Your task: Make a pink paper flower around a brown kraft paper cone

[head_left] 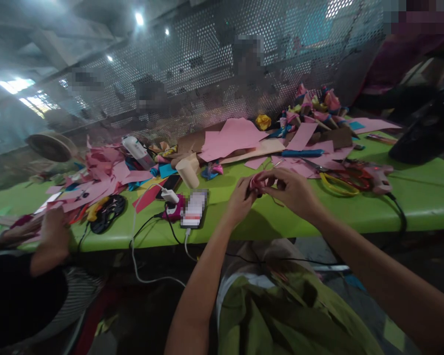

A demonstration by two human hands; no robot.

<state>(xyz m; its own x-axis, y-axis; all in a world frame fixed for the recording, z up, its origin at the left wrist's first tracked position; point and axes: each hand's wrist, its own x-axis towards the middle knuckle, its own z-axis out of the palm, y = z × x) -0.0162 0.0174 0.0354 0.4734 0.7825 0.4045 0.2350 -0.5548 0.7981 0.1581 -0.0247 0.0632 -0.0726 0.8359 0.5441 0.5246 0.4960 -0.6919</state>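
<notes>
Both my hands meet over the green table (244,224) near its front edge. My left hand (240,199) is closed, its fingers pinching a small pink rolled paper piece (256,183). My right hand (290,190) curls round the same pink piece from the right, fingers closed on it. A thin dark strand hangs from the piece toward the table. Just right of my hands lie scissors (342,181) with yellow and red handles.
Pink paper sheets (233,138) and scraps cover the table's back. A phone (193,209) on a cable, a glue gun (381,178), a blue pen (301,153) and paper flowers (314,106) lie about. Another person's arm (54,239) rests at the left. A perforated metal screen (214,64) stands behind.
</notes>
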